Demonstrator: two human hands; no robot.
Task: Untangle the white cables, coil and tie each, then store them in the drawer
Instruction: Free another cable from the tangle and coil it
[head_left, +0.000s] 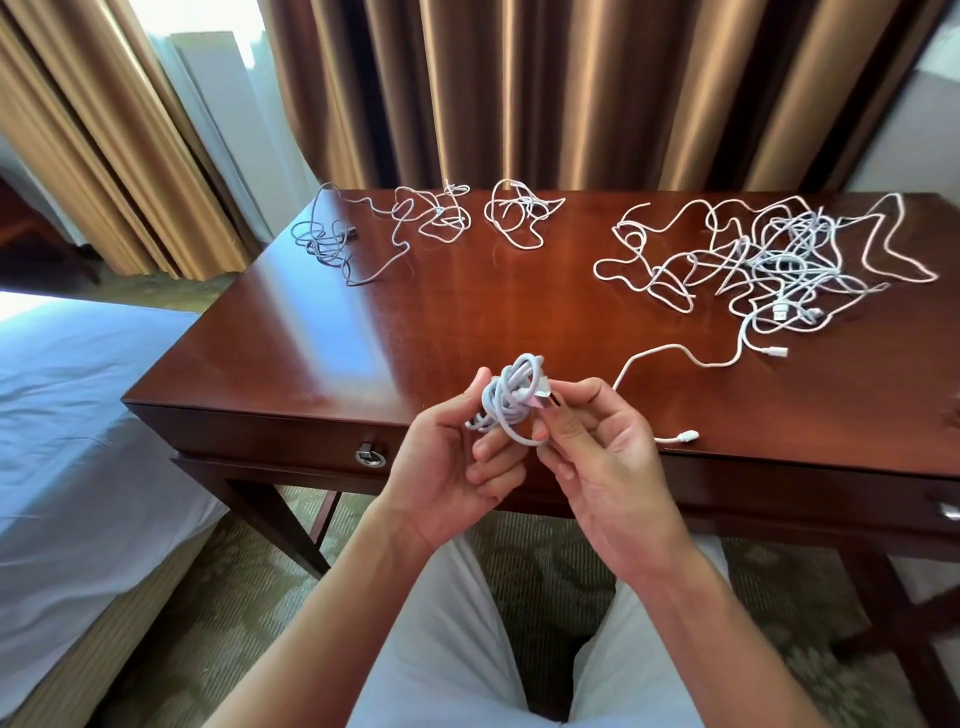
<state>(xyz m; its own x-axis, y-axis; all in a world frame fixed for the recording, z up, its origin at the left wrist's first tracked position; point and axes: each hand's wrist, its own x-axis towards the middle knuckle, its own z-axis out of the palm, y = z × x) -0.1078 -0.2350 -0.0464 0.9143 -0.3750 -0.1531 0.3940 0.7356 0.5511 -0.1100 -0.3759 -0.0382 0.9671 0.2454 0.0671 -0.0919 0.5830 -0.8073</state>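
A small coil of white cable hangs in front of the desk's near edge, held between both hands. My left hand grips the coil from the left, thumb up beside it. My right hand pinches the cable's plug end at the coil's right side. A large tangle of white cables lies on the right of the wooden desk, with a loose strand trailing to the front edge. The drawer front under the desktop is closed, with a ring pull.
Two smaller white cable bundles and a grey cable lie at the desk's back left. Curtains hang behind. A bed stands to the left. A second drawer pull shows at the right edge.
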